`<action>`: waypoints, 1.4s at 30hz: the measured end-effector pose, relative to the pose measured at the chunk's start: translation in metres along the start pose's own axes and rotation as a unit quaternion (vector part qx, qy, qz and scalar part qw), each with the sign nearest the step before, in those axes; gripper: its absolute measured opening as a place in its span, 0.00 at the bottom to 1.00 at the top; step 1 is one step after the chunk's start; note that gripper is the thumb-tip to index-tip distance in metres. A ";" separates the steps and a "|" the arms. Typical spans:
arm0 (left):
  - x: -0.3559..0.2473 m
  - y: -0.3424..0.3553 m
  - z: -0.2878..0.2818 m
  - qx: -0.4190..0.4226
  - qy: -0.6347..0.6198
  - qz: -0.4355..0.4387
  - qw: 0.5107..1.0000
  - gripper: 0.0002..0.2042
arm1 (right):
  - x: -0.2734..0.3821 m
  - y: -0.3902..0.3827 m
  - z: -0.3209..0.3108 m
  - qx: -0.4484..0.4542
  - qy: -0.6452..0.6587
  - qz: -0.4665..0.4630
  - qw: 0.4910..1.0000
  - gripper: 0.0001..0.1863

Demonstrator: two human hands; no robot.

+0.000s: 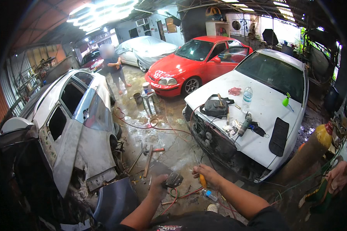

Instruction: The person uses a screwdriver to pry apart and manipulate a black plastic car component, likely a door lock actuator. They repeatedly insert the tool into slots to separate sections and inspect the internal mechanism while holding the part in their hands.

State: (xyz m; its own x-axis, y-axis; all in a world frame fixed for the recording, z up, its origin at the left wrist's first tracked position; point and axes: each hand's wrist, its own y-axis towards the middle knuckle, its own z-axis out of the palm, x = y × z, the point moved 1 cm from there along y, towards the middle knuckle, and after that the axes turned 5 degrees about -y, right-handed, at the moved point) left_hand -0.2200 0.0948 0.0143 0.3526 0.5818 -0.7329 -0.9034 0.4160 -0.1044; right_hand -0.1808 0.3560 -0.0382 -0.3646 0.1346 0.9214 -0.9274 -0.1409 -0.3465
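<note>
My left hand (158, 188) is closed around a small dark metal part (174, 179), perhaps a bracket; its exact kind is unclear. To its right, my right hand (209, 175) grips a screwdriver with an orange-yellow handle (202, 181), its thin shaft pointing up and away from me. The two hands are apart, both above the littered floor between a stripped grey car body (79, 134) and a white car (223, 92). Below the right hand lies a clear plastic bottle with a blue cap (209, 195).
On the white car's hood are a power drill (245, 124), a black bag (216, 107) and a water bottle (247, 98). A red-handled hammer (158, 149), a wooden strip (148, 161) and hoses (154, 125) lie on the floor. A gas cylinder (316, 142) leans at right; a person (113, 67) stands beyond.
</note>
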 end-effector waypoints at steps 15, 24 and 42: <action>0.078 -0.025 0.027 0.074 0.075 -0.132 0.986 0.42 | -0.072 -0.059 -0.005 0.158 0.212 0.013 0.964 0.50; 0.074 -0.020 0.019 0.096 0.051 -0.251 0.962 0.30 | -0.089 -0.071 -0.022 0.169 0.243 0.026 0.955 0.55; 0.010 0.016 -0.015 -0.077 -0.007 -0.096 0.992 0.09 | -0.087 -0.055 -0.021 0.223 0.169 0.094 0.956 0.52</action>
State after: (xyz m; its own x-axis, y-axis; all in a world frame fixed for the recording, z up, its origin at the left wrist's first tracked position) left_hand -0.2345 0.0969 -0.0050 0.5242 0.5123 -0.6803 -0.8456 0.4082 -0.3441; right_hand -0.0995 0.3731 -0.1030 -0.5976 0.3636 0.7146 -0.7427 -0.5870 -0.3223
